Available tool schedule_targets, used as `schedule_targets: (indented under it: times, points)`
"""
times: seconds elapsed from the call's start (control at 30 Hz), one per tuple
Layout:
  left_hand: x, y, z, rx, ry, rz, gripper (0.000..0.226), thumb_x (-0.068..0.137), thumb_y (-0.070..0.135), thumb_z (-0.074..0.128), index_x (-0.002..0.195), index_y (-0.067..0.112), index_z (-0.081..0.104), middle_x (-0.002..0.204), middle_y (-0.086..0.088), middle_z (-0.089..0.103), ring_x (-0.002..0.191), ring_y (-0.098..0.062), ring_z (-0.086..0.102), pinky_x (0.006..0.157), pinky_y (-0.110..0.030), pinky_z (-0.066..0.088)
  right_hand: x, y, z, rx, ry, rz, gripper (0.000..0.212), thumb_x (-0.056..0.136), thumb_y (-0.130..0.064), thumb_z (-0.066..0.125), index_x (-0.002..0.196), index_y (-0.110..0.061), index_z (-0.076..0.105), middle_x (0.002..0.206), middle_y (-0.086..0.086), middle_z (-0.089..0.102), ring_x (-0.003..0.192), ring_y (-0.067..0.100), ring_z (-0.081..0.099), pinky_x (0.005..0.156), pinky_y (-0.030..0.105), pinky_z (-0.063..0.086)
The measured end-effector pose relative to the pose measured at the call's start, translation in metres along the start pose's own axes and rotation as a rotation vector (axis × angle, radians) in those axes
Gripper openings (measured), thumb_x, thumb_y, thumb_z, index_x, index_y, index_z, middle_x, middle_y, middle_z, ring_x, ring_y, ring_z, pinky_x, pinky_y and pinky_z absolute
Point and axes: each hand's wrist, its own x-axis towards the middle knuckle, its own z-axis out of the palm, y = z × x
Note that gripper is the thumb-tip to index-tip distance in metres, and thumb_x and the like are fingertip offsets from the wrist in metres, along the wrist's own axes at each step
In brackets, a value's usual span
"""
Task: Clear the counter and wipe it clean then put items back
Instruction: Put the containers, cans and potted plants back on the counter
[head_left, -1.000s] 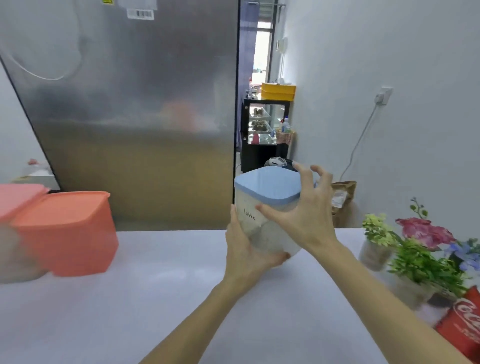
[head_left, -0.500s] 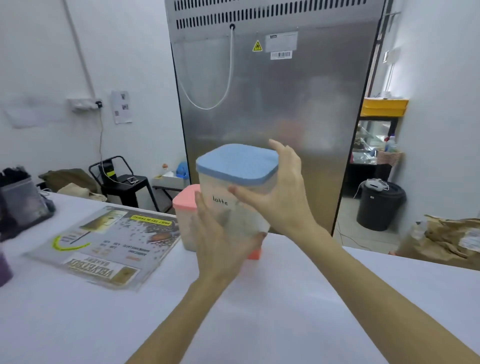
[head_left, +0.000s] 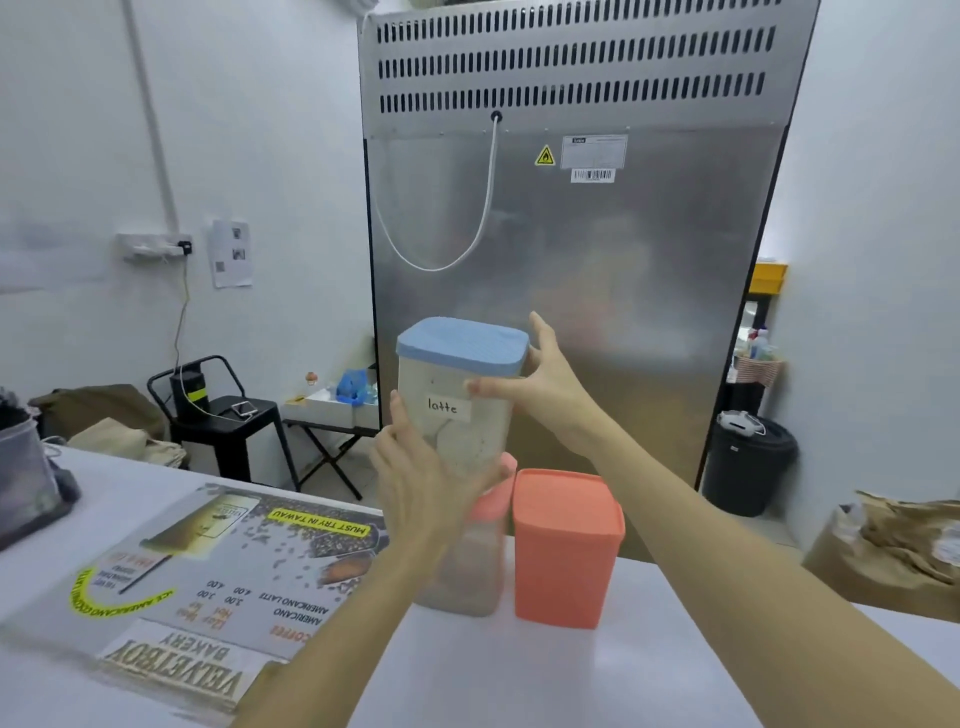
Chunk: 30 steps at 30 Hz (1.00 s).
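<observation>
Left hand (head_left: 421, 483) under and against the jar (head_left: 460, 400), right hand (head_left: 540, 387) wrapped round its side below the blue lid: both closed on it, held in air above the surface's (head_left: 545, 675) far edge. Probably mid-task; wiped or not, impossible to tell. 2 tubs (head_left: 566, 545) and a poster (head_left: 218, 566) on the surface. Left tub half hidden; jar contents unclear.

Probably a café: bakery menu (head_left: 208, 587), steel fridge (head_left: 597, 291).

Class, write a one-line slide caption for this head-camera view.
Both hands, left and right, hold a blue-lidded container labelled "latte" above two pink-lidded tubs on the white counter.
</observation>
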Motion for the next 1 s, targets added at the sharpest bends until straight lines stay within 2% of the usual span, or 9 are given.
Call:
schedule_targets:
  times: [0.13,0.27,0.37,0.5,0.6,0.7,0.77,0.87,1.0]
  points:
    - [-0.004,-0.018,0.008,-0.04,0.024,0.021,0.139,0.05,0.103,0.03,0.152,0.012,0.01,0.124,-0.018,0.046,0.114,-0.035,0.043,0.092,-0.048,0.046,0.005,0.013,0.002,0.028,-0.047,0.041,0.136,0.062,-0.031,0.093,0.156,-0.037,-0.006,0.158,-0.01,0.032,0.131,0.011,0.051,0.109,0.037,0.043]
    - [-0.007,-0.025,0.009,0.002,-0.016,0.067,0.144,0.047,0.088,0.067,0.154,0.012,0.006,0.125,-0.015,0.043,0.114,-0.028,0.039,0.094,-0.043,0.043,0.007,0.015,-0.003,0.013,-0.069,0.055,0.138,0.061,-0.037,0.091,0.155,-0.038,-0.01,0.159,-0.014,0.031,0.136,0.014,0.047,0.111,0.047,0.041]
    - [-0.008,-0.027,0.008,-0.004,-0.045,0.077,0.146,0.047,0.082,0.074,0.154,0.015,0.002,0.129,-0.013,0.041,0.119,-0.028,0.038,0.096,-0.043,0.042,0.006,0.012,-0.004,-0.002,-0.072,0.057,0.141,0.06,-0.04,0.092,0.155,-0.036,-0.013,0.158,-0.013,0.032,0.141,0.015,0.041,0.113,0.046,0.039]
    - [-0.019,-0.021,0.007,0.108,0.076,0.105,0.137,0.05,0.08,0.076,0.152,0.01,0.015,0.146,-0.017,0.034,0.136,-0.036,0.034,0.112,-0.064,0.016,-0.012,0.006,-0.003,-0.141,-0.033,0.016,0.134,0.067,-0.044,0.088,0.155,-0.036,-0.012,0.164,-0.009,0.015,0.149,0.01,0.021,0.119,0.039,0.029]
    - [-0.043,0.002,0.002,0.033,0.187,0.246,0.101,0.069,0.064,0.077,0.143,0.012,0.034,0.145,-0.016,0.036,0.137,-0.035,0.034,0.117,-0.06,0.004,-0.038,0.005,-0.012,-0.268,0.015,-0.033,0.114,0.076,-0.051,0.078,0.155,-0.041,-0.004,0.164,-0.008,0.014,0.149,0.017,0.023,0.12,0.043,0.027]
    - [-0.072,0.03,0.006,-0.104,0.23,0.416,0.044,0.082,0.033,0.074,0.116,0.009,0.059,0.122,-0.013,0.055,0.117,-0.038,0.051,0.108,-0.058,0.031,-0.074,0.005,-0.032,-0.33,0.186,-0.112,0.083,0.086,-0.043,0.071,0.154,-0.033,0.024,0.154,-0.002,0.041,0.135,0.018,0.046,0.11,0.039,0.042]
    - [-0.095,0.05,0.015,-0.194,0.194,0.495,0.02,0.081,0.024,0.069,0.096,0.011,0.066,0.104,-0.007,0.063,0.103,-0.035,0.057,0.096,-0.057,0.039,-0.104,0.004,-0.053,-0.403,0.343,-0.192,0.056,0.091,-0.032,0.068,0.141,-0.024,0.047,0.129,-0.005,0.062,0.113,0.01,0.061,0.097,0.035,0.051]
    - [-0.14,0.09,0.033,-0.245,0.066,0.552,0.009,0.082,0.03,0.065,0.077,0.022,0.065,0.081,0.009,0.065,0.09,-0.023,0.058,0.094,-0.057,0.037,-0.163,0.002,-0.09,-0.52,0.51,-0.259,0.026,0.093,-0.02,0.063,0.118,-0.015,0.063,0.099,-0.006,0.071,0.088,0.004,0.066,0.083,0.026,0.053]
    - [-0.228,0.164,0.068,-0.358,-0.174,0.596,0.015,0.082,0.038,0.065,0.073,0.026,0.063,0.074,0.016,0.066,0.086,-0.015,0.059,0.084,-0.041,0.028,-0.259,0.011,-0.159,-0.702,0.69,-0.19,0.019,0.094,-0.015,0.059,0.111,-0.01,0.066,0.091,-0.005,0.07,0.083,0.006,0.064,0.077,0.018,0.049]
